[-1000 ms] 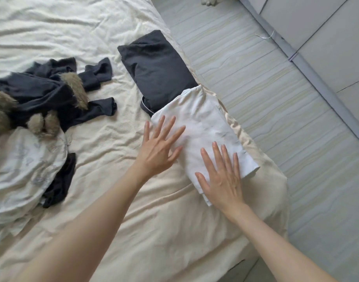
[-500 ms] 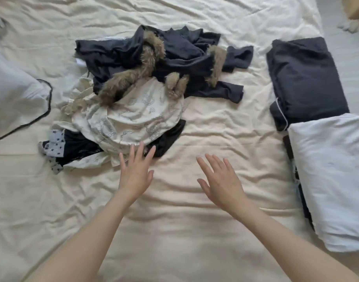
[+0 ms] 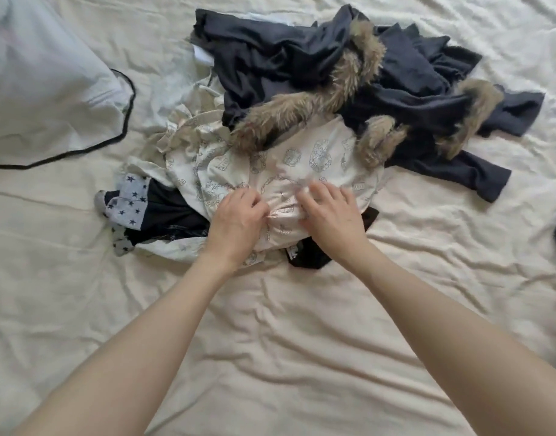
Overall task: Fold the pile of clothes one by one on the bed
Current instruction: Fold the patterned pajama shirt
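Both hands moved off the bare sheet, left hand (image 3: pixel 235 220) and right hand (image 3: pixel 331 215) now gripping the printed cream garment (image 3: pixel 286 171)

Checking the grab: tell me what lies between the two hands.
Head view: a bunched ridge of the cream printed garment lies between left hand and right hand.

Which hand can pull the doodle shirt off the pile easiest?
Probably the left hand: its fingers curl into a bunched fold of the printed cream garment. The right hand lies flatter on the cloth, its grip unclear.

cream bed (image 3: pixel 301 357) w/ clothes pile (image 3: pixel 301 136) (pillow (image 3: pixel 43 89) left)
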